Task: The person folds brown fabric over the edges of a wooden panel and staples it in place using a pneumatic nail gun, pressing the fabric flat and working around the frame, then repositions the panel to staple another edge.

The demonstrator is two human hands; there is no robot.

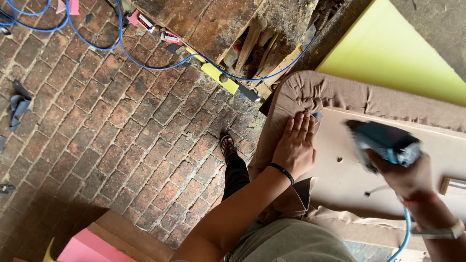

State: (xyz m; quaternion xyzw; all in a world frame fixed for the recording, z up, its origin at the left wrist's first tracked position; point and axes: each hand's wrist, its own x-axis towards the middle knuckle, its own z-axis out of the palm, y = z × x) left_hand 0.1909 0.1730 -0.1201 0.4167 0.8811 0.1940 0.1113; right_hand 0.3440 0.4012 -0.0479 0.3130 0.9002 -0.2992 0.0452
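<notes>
My left hand (295,143) lies flat, fingers together, pressing brown fabric (310,92) down over the corner edge of a pale wooden board (340,179). My right hand (405,174) grips a blurred blue-grey power tool (383,141) above the board, with a blue hose (405,233) running from it past my wrist. The fabric is gathered and wrapped along the board's top and left edges. A watch sits on my right wrist and a black band on my left.
A brick floor (107,126) spreads to the left, crossed by a blue cable (145,63). A yellow-green foam sheet (393,53) lies beyond the board. Worn wooden boards (213,24) and scraps sit at top centre. A pink panel (85,247) is at bottom left. My sandalled foot (227,144) stands beside the board.
</notes>
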